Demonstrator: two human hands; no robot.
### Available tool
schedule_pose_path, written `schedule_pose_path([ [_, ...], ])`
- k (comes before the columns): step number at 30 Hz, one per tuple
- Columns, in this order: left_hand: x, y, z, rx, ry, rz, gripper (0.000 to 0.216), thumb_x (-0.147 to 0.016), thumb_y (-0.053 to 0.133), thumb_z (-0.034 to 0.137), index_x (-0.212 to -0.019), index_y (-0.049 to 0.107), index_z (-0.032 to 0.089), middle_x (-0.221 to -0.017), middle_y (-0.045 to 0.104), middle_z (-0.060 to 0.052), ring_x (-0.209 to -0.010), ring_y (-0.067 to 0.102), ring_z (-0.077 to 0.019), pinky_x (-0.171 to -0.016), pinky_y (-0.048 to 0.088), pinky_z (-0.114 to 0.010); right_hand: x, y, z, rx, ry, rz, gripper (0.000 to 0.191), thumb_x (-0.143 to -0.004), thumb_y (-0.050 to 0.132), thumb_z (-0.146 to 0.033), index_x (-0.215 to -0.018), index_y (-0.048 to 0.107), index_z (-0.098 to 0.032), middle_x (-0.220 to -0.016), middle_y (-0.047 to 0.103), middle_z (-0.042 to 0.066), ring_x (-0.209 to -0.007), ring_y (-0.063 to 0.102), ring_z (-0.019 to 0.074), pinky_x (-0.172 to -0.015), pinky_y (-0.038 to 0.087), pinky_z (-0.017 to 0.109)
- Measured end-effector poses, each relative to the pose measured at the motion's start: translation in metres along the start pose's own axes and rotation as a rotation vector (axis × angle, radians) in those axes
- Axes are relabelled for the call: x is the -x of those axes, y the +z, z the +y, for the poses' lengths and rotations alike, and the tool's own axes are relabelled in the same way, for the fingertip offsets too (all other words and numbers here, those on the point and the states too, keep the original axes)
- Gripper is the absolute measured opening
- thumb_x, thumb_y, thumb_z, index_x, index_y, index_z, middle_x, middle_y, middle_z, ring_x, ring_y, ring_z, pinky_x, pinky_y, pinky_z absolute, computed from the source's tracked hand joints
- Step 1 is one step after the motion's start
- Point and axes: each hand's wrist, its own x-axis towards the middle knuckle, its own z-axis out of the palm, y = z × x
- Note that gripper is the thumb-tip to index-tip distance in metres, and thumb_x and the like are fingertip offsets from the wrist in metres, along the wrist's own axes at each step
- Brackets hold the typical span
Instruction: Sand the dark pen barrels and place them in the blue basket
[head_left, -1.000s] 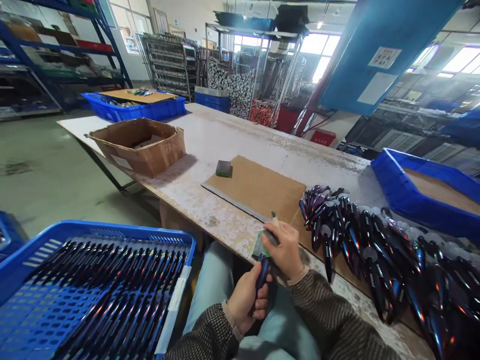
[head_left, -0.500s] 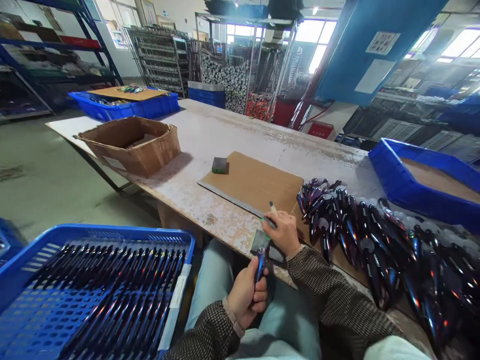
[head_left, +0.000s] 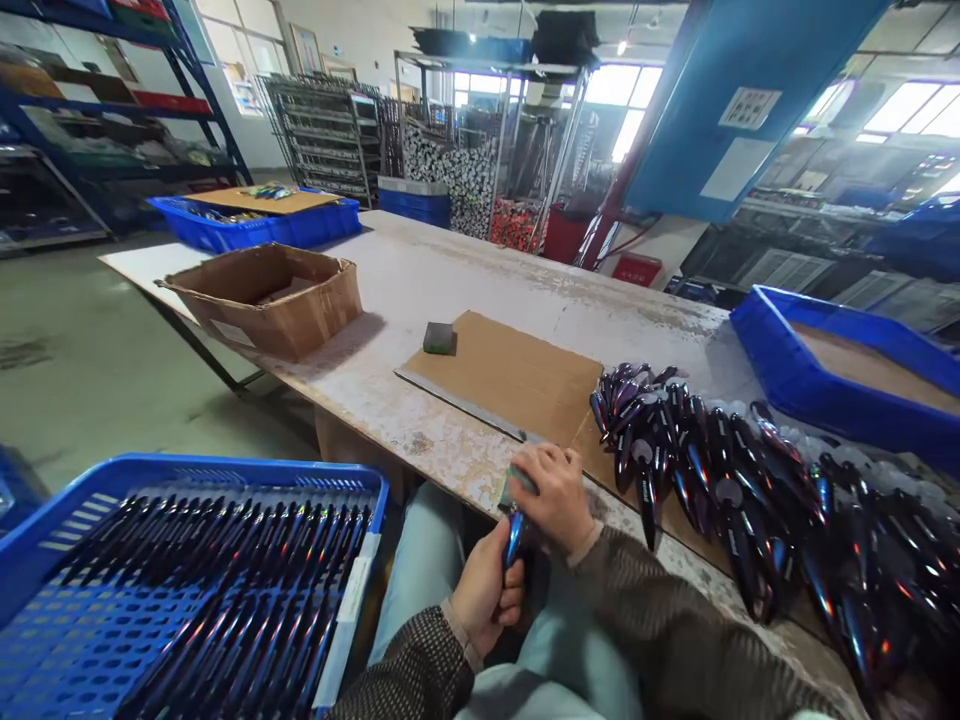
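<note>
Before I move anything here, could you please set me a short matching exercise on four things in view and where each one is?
Things
1. glossy dark blue tapered piece
2. small dark grey block
3. open brown cardboard box
4. slotted blue plastic basket

Places
A. at the left edge of the flat brown cardboard sheet
B. left of the light blue jeans, holding rows of dark shiny pieces
C. gripped in the left hand
D. directly on the worn white table

Right pairs: 1-C, 2-A, 3-D, 4-B.
</note>
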Motion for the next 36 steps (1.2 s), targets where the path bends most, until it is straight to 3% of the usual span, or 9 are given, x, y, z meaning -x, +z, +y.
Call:
schedule_pose_path([
  [4,0.001,0.0,0.001,-0.064,-0.018,0.032,0.05,-0.088,0.045,0.072,-0.091,0.049,0.023,-0.049,0.037,0.011,-0.034,0.019,-0.0059,-0.033,0.012,-0.018,-0.007,0.001,0.012,0.085,0.088,0.039,0.009,-0.089,0.069,-0.025,-0.097,0.069,-0.023,-0.101,0.069,0.006,-0.103,0.054,0.0272,-0.093,0.025,0.044],
  [8,0.006,0.0,0.008,-0.023,-0.039,0.067,0.036,-0.098,0.041,0.054,-0.093,0.051,0.02,-0.059,0.049,0.006,-0.037,0.033,-0.0056,-0.034,0.015,-0.016,-0.011,-0.006,0.024,0.048,0.102,0.171,0.012,-0.093,0.065,-0.027,-0.104,0.068,-0.025,-0.109,0.069,0.004,-0.108,0.053,0.0274,-0.098,0.023,0.044],
  [12,0.013,0.007,0.02,0.196,-0.106,-0.036,0.04,-0.103,0.032,0.049,-0.088,0.052,0.017,-0.054,0.038,0.008,-0.035,0.023,-0.003,-0.035,0.006,-0.015,0.001,-0.023,0.016,-0.047,0.16,0.327,0.014,-0.096,0.058,-0.032,-0.104,0.067,-0.025,-0.109,0.069,0.003,-0.108,0.054,0.0275,-0.096,0.028,0.042],
  [14,0.014,0.015,0.022,0.233,-0.144,-0.079,0.049,-0.102,0.025,0.055,-0.084,0.051,0.018,-0.05,0.031,0.009,-0.034,0.018,-0.0035,-0.036,0.003,-0.016,0.012,-0.028,0.001,-0.083,0.116,0.293,0.015,-0.098,0.055,-0.032,-0.106,0.067,-0.026,-0.113,0.068,0.003,-0.109,0.055,0.0275,-0.097,0.028,0.043],
  [18,0.01,0.034,0.011,0.103,-0.119,0.052,0.058,-0.096,0.024,0.071,-0.077,0.045,0.021,-0.047,0.029,0.01,-0.034,0.012,-0.0047,-0.037,0.002,-0.018,0.016,-0.026,-0.02,-0.085,0.064,0.247,0.014,-0.094,0.059,-0.029,-0.107,0.067,-0.027,-0.115,0.068,0.002,-0.11,0.054,0.028,-0.1,0.025,0.046],
  [24,0.004,0.034,-0.007,-0.061,-0.079,0.046,0.059,-0.088,0.035,0.08,-0.079,0.044,0.022,-0.048,0.03,0.011,-0.037,0.008,-0.005,-0.037,0.002,-0.019,-0.023,-0.029,0.029,-0.142,0.244,0.26,0.011,-0.088,0.061,-0.03,-0.09,0.071,-0.025,-0.092,0.071,0.002,-0.095,0.06,0.0259,-0.09,0.035,0.04],
  [28,0.0,0.023,-0.004,-0.052,0.015,0.007,0.064,-0.077,0.044,0.087,-0.08,0.045,0.023,-0.046,0.027,0.012,-0.038,0.006,-0.0052,-0.035,0.003,-0.019,-0.003,-0.045,0.024,-0.215,0.162,0.353,0.016,-0.093,0.056,-0.033,-0.099,0.069,-0.025,-0.108,0.07,0.002,-0.106,0.058,0.027,-0.098,0.035,0.043],
  [32,-0.004,0.026,-0.007,-0.174,0.028,0.034,0.07,-0.07,0.041,0.094,-0.078,0.044,0.024,-0.045,0.031,0.011,-0.035,0.012,-0.0057,-0.033,0.007,-0.019,0.018,-0.044,-0.005,-0.251,0.032,0.24,0.016,-0.092,0.056,-0.028,-0.102,0.068,-0.026,-0.115,0.068,0.003,-0.114,0.055,0.0285,-0.104,0.032,0.048],
  [36,-0.005,0.026,-0.019,-0.331,0.094,0.041,0.073,-0.062,0.046,0.097,-0.077,0.042,0.026,-0.043,0.027,0.012,-0.034,0.013,-0.0061,-0.033,0.009,-0.021,-0.005,-0.037,0.026,-0.38,0.165,0.076,0.016,-0.083,0.057,-0.023,-0.089,0.071,-0.024,-0.094,0.071,0.004,-0.092,0.065,0.0245,-0.088,0.048,0.038],
])
